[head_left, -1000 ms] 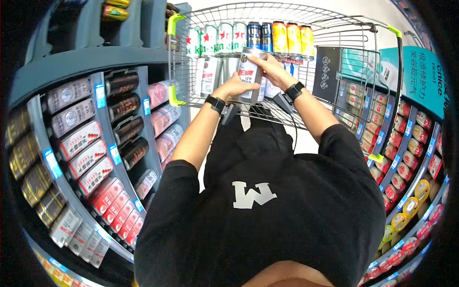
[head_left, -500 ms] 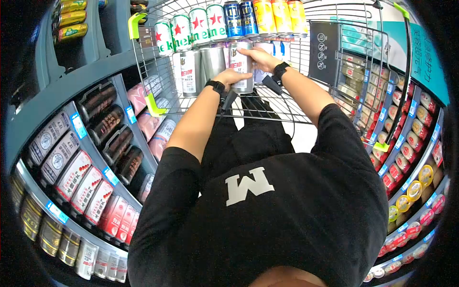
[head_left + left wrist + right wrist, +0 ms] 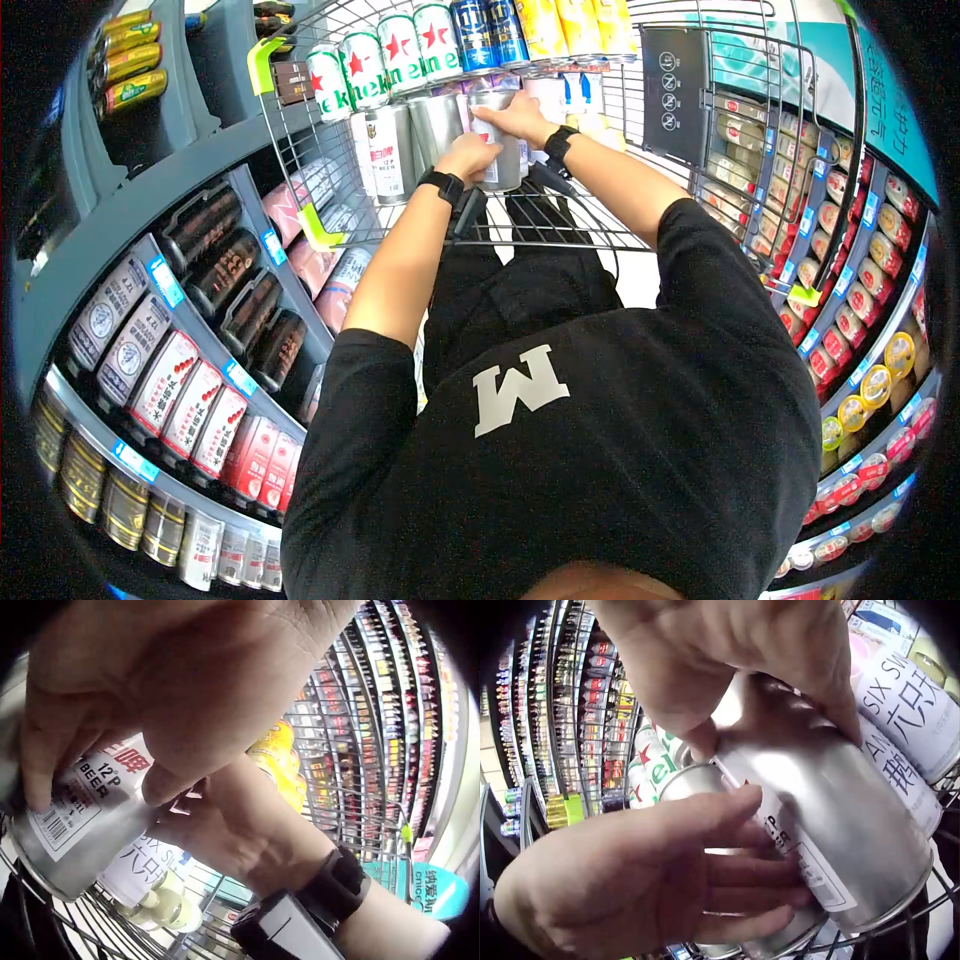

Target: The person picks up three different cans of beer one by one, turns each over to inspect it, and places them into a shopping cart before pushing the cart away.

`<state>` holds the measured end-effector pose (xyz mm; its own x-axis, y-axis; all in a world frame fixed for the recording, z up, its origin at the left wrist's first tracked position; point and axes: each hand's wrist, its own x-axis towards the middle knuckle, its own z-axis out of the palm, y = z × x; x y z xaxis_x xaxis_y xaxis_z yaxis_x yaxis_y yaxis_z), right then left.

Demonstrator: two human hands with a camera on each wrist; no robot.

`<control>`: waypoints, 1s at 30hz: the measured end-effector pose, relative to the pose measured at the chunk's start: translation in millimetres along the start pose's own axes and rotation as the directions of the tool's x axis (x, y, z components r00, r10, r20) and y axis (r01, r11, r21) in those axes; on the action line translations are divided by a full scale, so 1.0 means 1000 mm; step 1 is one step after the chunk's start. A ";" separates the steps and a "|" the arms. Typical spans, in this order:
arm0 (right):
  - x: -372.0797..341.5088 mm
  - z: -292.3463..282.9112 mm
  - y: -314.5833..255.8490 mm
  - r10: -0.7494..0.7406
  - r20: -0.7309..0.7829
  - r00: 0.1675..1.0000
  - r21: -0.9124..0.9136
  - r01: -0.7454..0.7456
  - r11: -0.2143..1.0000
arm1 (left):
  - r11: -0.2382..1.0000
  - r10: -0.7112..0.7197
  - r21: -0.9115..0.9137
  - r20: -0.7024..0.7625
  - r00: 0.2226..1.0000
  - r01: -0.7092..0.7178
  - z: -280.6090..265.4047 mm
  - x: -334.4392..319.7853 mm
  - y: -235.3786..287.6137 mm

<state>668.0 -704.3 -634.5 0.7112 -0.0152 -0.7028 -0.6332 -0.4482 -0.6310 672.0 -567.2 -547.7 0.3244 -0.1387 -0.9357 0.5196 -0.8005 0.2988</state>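
A large silver beer can (image 3: 508, 160) with a white label stands in the cart basket near its edge, at the right end of a row of similar cans (image 3: 388, 155). My right hand (image 3: 516, 117) grips its upper part from above. My left hand (image 3: 468, 158) holds its left side. In the left wrist view the fingers and thumb of my left hand (image 3: 165, 690) span the can (image 3: 82, 825) and its label. The right wrist view has the can (image 3: 840, 802) slightly tilted under my right hand (image 3: 742, 645), with my left hand (image 3: 645, 870) against the label side.
Green-and-white cans (image 3: 400, 55), blue cans (image 3: 490, 35) and yellow cans (image 3: 578, 30) line the cart's far part. A dark panel (image 3: 674, 95) hangs on the wire side. Stocked shelves (image 3: 195, 365) flank the cart on both sides.
The can's label has turned toward the left, and both hands have shifted slightly left with it. The cart and shelves sit differently in the head view.
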 end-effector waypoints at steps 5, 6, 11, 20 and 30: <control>-0.006 0.001 -0.014 0.067 -0.028 0.997 -0.208 -0.071 0.976 | 0.992 0.089 0.093 0.003 0.996 -0.089 0.000 0.026 -0.019; -0.007 0.001 -0.013 0.066 -0.022 0.998 -0.193 -0.069 0.979 | 0.991 0.136 -0.002 0.004 0.991 -0.136 -0.001 0.021 -0.018; -0.006 0.000 -0.012 0.042 0.021 0.999 -0.183 -0.038 0.982 | 0.984 0.168 -0.070 0.047 0.985 -0.164 -0.004 0.019 -0.015; 0.014 -0.007 0.014 0.128 0.184 0.974 -0.112 -0.109 0.988 | 0.967 0.163 -0.217 0.137 0.977 -0.131 -0.015 0.017 -0.034; -0.106 -0.127 -0.019 0.091 0.427 0.900 0.199 -0.192 0.961 | 0.888 0.361 0.025 -0.656 0.663 -0.459 -0.081 -0.119 -0.160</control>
<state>643.5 -807.7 -506.9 0.4516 0.3269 -0.8302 -0.8058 -0.2499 -0.5368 614.4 -374.7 -468.9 0.9209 0.0014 -0.3898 0.2931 -0.6619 0.6899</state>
